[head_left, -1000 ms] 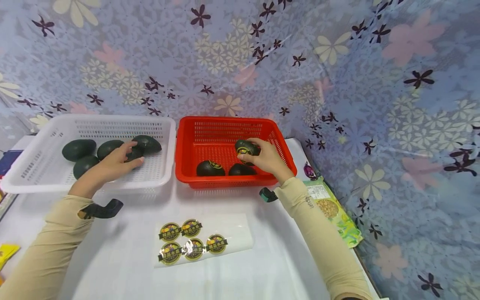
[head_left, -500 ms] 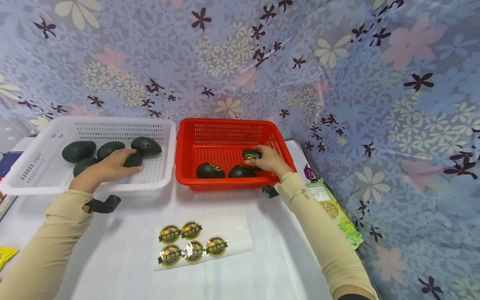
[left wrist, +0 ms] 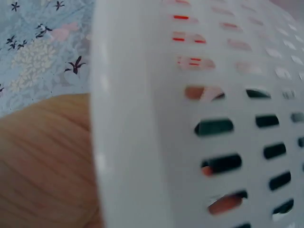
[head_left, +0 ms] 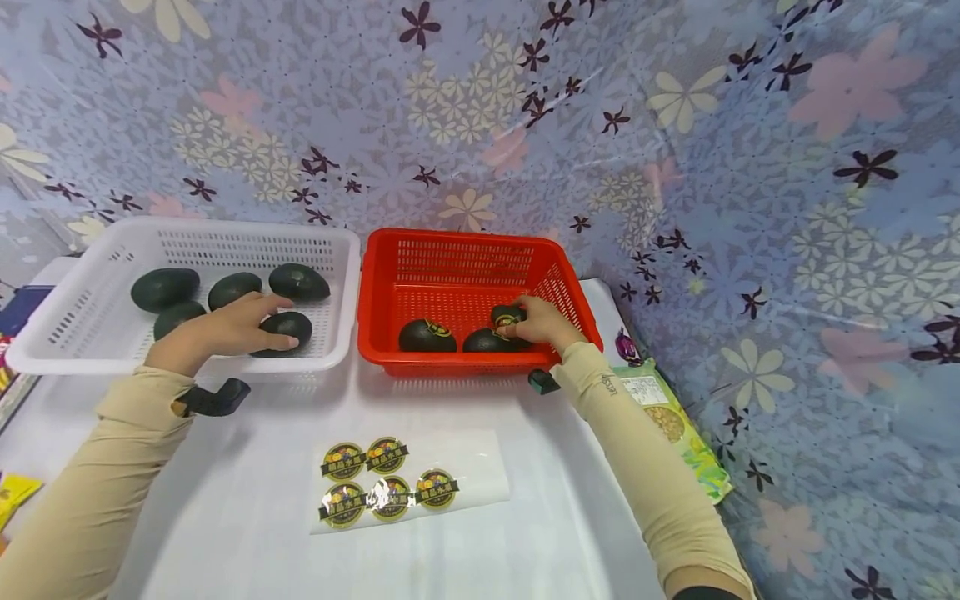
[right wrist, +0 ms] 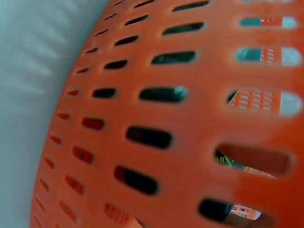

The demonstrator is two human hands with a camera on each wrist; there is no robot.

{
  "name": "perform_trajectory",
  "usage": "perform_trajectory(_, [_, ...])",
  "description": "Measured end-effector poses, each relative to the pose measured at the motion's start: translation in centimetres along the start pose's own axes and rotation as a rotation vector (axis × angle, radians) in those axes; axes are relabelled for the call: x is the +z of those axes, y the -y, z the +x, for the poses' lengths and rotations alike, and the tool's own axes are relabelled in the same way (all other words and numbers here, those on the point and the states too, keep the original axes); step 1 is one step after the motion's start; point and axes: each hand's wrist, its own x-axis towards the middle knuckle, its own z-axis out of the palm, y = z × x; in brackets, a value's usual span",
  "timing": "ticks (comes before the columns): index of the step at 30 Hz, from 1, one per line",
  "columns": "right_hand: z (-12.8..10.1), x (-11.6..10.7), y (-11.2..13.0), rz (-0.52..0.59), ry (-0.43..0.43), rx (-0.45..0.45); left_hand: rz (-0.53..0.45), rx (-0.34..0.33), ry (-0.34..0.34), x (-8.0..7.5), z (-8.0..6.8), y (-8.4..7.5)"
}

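My left hand [head_left: 264, 323] reaches into the white basket [head_left: 187, 363] and grips a dark green avocado [head_left: 292, 327] near its front wall. Several more avocados [head_left: 165, 287] lie behind it. My right hand [head_left: 531, 322] is inside the red basket [head_left: 450, 365], its fingers holding a stickered avocado [head_left: 507, 315] low against the right side. Two other avocados [head_left: 426, 336] lie beside it on the red basket's floor. In the left wrist view only the white basket's slotted wall [left wrist: 142, 118] shows. The right wrist view is filled by the red basket's wall [right wrist: 190, 118].
A clear sheet of round stickers [head_left: 408, 481] lies on the white table in front of the baskets. A green snack packet [head_left: 675, 425] sits at the table's right edge, a yellow packet [head_left: 15, 492] at the left. Floral cloth hangs behind and to the right.
My right hand has lowered its stickered avocado to the red basket's floor at the right. My left hand has drawn one avocado toward the white basket's front wall.
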Motion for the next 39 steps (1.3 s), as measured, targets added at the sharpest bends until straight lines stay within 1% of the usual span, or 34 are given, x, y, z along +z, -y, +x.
perform_trajectory(4, [-0.1,0.1,0.1,0.006,0.019,-0.008,0.014,0.065,0.023,0.5,0.1,-0.1])
perform_trajectory(7, [-0.2,0.2,0.2,0.020,0.041,-0.012,-0.006,0.091,0.049,0.9,-0.1,-0.1])
perform_trajectory(11, [-0.2,0.2,0.2,0.030,0.050,-0.012,-0.048,0.075,0.067,1.4,-0.1,-0.3])
perform_trajectory(14, [-0.1,0.1,0.0,0.010,0.049,-0.016,-0.059,0.069,0.079,1.6,0.2,-0.6])
perform_trajectory(17, [0.0,0.0,0.0,-0.004,0.045,-0.022,-0.059,0.062,0.086,1.8,0.5,-0.8])
perform_trajectory(21, [-0.1,-0.3,0.1,-0.009,0.036,-0.043,-0.055,0.046,0.072,1.9,1.1,-1.1])
perform_trajectory(26, [-0.7,-0.7,0.3,-0.034,0.052,-0.049,-0.044,0.038,0.084,2.1,1.6,-1.3])
perform_trajectory(28, [-1.1,-0.8,0.5,-0.051,0.053,-0.065,-0.046,0.030,0.086,2.1,1.6,-1.3])
perform_trajectory(31, [-1.3,-1.0,0.6,-0.062,0.058,-0.088,-0.059,0.022,0.069,2.2,1.6,-1.2])
perform_trajectory(34, [-1.4,-1.2,0.8,-0.074,0.061,-0.105,-0.077,0.012,0.035,2.2,1.5,-1.1])
perform_trajectory(36, [-1.7,-1.3,1.1,-0.104,0.053,-0.123,-0.090,0.003,0.007,2.2,1.3,-1.2])
perform_trajectory(39, [-2.2,-1.4,1.7,-0.154,0.039,-0.140,-0.108,0.006,-0.053,2.0,1.2,-1.3])
